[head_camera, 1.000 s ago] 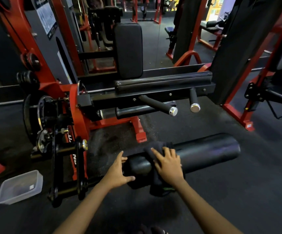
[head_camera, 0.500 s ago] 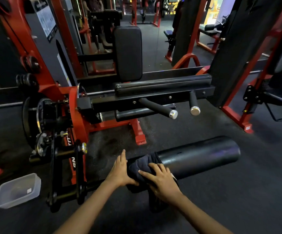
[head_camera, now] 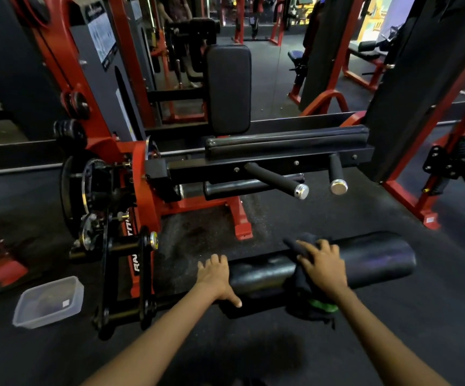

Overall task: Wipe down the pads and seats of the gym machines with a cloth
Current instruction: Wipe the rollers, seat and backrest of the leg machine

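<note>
I've got the right hand [head_camera: 324, 267] flat on the dark wiping cloth [head_camera: 302, 274], fingers spread, pressing it over the long black cylindrical roller pad [head_camera: 365, 259] low on the red-and-black gym machine [head_camera: 142, 174]. Left hand [head_camera: 216, 274] braces the pad's near end, fingers straight (thumb splayed out). A clear plastic tub [head_camera: 48, 302] sits on the floor to my left.

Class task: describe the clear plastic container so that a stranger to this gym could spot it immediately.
Start at the red and black machine on the left. Low beside its black foot, on the dark floor, sits the plastic container. It is the only pale, see-through thing there.
</note>
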